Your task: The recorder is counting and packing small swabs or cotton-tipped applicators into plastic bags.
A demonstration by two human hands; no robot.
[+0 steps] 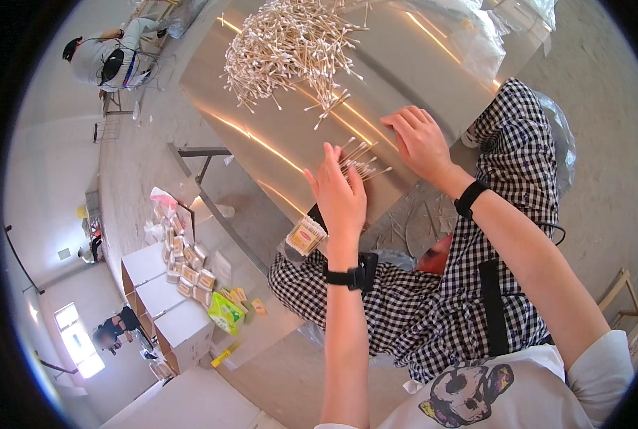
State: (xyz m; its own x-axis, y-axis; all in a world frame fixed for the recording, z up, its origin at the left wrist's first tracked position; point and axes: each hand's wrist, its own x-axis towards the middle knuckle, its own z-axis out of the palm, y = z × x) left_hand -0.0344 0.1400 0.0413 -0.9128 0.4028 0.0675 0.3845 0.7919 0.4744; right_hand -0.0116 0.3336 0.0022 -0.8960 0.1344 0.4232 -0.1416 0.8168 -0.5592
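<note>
My left hand [342, 200] is at the near part of the shiny metal tabletop [262, 154], fingers stretched out and apart. Right beside its fingers and thumb lies a small bunch of cotton swabs [362, 170], partly hidden behind the hand. My right hand [423, 146] hovers over the tabletop to the right of the bunch, fingers loosely bent, with nothing visible in it. Farther back sits a large heap of loose cotton swabs [290, 50], a few strays trailing toward me. By my left wrist, a small pack of cotton swabs [306, 236] with a yellow-red label rests near the table edge.
Clear plastic bags [476, 43] lie at the tabletop's far right. On the left, several swab packs [188, 268], a green pouch [226, 312] and white cartons [172, 300] stand together. Checkered cloth [398, 307] covers my legs. Other people [108, 64] are at the far left.
</note>
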